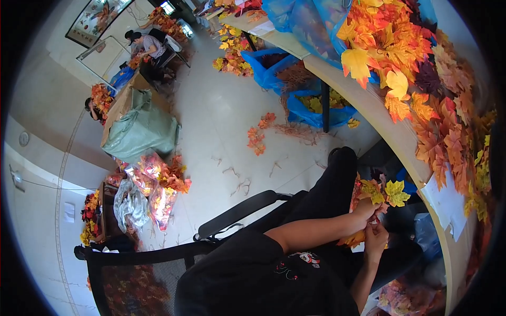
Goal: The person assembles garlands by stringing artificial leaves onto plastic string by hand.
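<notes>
In front of my lap, my left hand (366, 210) is closed around the stem end of a bunch of artificial maple leaves (396, 194). Yellow-green leaves stick out beyond its fingers, with orange and red ones behind. Just below, my right hand (376, 239) pinches at the same stems, its fingertips nearly touching the left hand. Something small and reddish shows between the fingertips, too small to name. More orange leaves (352, 240) hang under the hands near my black-clothed thigh.
A curved table (421, 174) on the right carries heaped orange leaves (379, 42) and paper (448, 205). Blue bags (311, 113) of leaves stand beneath it. A chair armrest (237, 213) is beside me. Leaf-filled clear bags (161, 203) and a green sack (142, 131) sit left; people work beyond.
</notes>
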Demonstrator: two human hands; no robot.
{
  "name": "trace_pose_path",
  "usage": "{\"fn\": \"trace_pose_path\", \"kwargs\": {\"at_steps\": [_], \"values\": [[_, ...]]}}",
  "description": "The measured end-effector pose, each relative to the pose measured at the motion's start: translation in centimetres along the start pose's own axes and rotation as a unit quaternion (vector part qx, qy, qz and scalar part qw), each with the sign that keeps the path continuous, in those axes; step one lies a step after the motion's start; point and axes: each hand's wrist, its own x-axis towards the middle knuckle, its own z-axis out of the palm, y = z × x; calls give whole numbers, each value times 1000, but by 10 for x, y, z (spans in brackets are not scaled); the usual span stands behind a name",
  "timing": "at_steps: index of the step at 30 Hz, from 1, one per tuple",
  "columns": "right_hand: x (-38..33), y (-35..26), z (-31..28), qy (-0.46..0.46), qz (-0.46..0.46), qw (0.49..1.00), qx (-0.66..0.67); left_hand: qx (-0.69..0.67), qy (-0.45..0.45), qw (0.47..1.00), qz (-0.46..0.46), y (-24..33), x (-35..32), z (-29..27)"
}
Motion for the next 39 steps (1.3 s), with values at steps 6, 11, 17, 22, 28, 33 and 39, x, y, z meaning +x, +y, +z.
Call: {"fn": "trace_pose_path", "kwargs": {"at_steps": [6, 11, 17, 22, 28, 33, 39], "values": [[2, 18, -7, -3, 70, 982, 173, -74, -6, 996, -48, 0, -5, 11], [-1, 9, -7, 11, 55, 993, 107, -66, -53, 995, -56, 3, 1, 4], [-8, -4, -12, 11, 24, 999, 29, -116, -1, 986, -122, -7, 17, 10], [-12, -3, -14, 12, 14, 998, 66, -147, -46, 975, -158, -8, 13, 11], [-28, -23, -15, 31, 21, 996, 80, -136, -79, 976, -149, -19, 23, 16], [-34, -29, -23, 18, -8, 995, 100, -140, -173, 972, -78, -22, 54, 8], [-14, -45, -74, 118, -90, 974, 172, 12, -205, 978, -39, -4, -12, 33]]}}
